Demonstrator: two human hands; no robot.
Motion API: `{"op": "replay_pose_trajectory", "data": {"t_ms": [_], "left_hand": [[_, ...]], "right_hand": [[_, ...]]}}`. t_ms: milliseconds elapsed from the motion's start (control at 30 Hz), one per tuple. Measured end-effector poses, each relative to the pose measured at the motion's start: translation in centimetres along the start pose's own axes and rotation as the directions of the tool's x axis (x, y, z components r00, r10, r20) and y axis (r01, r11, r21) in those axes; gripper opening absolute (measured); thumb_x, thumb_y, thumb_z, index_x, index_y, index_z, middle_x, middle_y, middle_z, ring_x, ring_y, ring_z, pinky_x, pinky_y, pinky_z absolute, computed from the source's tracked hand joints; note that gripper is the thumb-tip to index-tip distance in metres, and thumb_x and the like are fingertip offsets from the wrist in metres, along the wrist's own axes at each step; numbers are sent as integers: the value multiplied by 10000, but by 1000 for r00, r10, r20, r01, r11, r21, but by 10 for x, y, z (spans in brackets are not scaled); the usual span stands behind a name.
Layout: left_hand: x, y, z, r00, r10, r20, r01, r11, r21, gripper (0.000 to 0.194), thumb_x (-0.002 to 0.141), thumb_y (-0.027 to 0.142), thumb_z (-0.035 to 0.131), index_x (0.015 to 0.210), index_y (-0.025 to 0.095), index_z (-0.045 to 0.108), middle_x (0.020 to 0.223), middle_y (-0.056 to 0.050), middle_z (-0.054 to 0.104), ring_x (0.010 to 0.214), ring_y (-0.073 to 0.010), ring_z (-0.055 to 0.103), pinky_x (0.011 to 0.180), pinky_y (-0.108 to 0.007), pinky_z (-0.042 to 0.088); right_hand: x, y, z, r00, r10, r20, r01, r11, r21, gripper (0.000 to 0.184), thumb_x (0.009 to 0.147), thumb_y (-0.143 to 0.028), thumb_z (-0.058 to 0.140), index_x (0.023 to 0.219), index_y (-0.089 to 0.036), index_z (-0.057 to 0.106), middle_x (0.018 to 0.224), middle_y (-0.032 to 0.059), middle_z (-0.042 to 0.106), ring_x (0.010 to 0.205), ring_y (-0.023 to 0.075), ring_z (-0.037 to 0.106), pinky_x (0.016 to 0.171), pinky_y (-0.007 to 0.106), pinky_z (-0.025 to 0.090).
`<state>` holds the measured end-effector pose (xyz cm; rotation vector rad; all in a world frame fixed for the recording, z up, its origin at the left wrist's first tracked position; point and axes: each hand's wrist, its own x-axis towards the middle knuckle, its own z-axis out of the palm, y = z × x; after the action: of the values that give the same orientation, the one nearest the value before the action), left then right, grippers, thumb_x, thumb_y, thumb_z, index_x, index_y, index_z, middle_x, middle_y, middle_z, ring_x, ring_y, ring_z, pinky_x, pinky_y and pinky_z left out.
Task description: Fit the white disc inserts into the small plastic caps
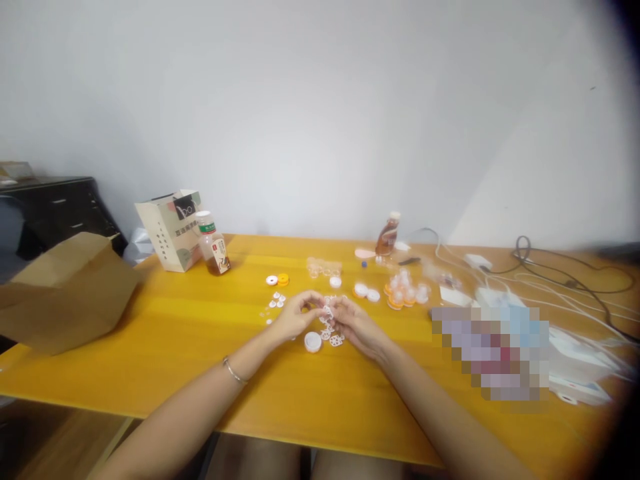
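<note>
My left hand [300, 316] and my right hand [358, 327] meet over the middle of the table, fingertips pinched together. Between them is a small white openwork plastic piece [328, 311], its detail blurred. Below the hands lie several similar white openwork pieces [336, 341] in a loose cluster. Left of that cluster sits a round white cap-like part [313, 342]. Small white parts with raised centres [277, 300] lie beyond my left hand. Past my right hand are two round white parts [367, 292] and a pile of clear domed pieces with orange bases [404, 291].
A brown paper bag [70, 293] leans at the left edge, near a printed carton bag [173, 233] and a labelled bottle [214, 247]. Another bottle [388, 235] stands at the back. Cables [565, 283] and a pixelated item [493, 353] cover the right side.
</note>
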<state>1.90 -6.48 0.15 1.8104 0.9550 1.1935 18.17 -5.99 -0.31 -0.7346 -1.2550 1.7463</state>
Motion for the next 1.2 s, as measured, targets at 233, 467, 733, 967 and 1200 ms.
{"op": "replay_pose_trajectory", "data": {"t_ms": [233, 467, 733, 967, 1200], "left_hand": [[0, -18, -7, 983, 99, 153, -154, 900, 408, 232, 715, 176, 572, 942, 200, 606, 896, -49, 592, 860, -172, 523, 797, -293, 385], [6, -25, -4, 968, 118, 221, -215, 845, 490, 126, 741, 195, 535, 780, 192, 655, 822, -50, 597, 805, -161, 535, 765, -260, 394], [3, -27, -10, 990, 24, 142, -83, 901, 426, 140, 708, 298, 571, 697, 160, 593, 739, -14, 602, 682, -132, 542, 671, -234, 408], [3, -25, -9, 993, -25, 112, -24, 909, 417, 158, 721, 311, 549, 687, 162, 588, 683, 2, 600, 620, -120, 524, 567, -204, 377], [-2, -2, -10, 971, -21, 238, -99, 871, 481, 172, 786, 291, 460, 750, 162, 568, 772, 1, 610, 700, -114, 522, 664, -200, 383]], "right_hand": [[8, 3, -11, 958, -124, -258, 115, 992, -48, 308, 553, -306, 704, 821, -209, 589, 627, -37, 552, 568, 93, 473, 604, 241, 380], [10, 7, -11, 954, -99, -282, 77, 993, -87, 259, 572, -328, 688, 779, -191, 614, 725, 2, 605, 643, 116, 526, 680, 266, 416], [10, 7, -11, 950, -74, -305, 58, 996, -62, 230, 565, -266, 698, 761, -187, 608, 662, -21, 596, 601, 91, 530, 653, 239, 432], [10, 11, -9, 947, -102, -304, 73, 992, -105, 219, 579, -239, 682, 776, -199, 596, 694, -20, 607, 617, 103, 562, 667, 252, 446], [12, 13, -10, 958, -136, -252, 90, 979, -186, 230, 583, -242, 663, 792, -180, 593, 716, -5, 623, 625, 121, 568, 661, 275, 448]]}}
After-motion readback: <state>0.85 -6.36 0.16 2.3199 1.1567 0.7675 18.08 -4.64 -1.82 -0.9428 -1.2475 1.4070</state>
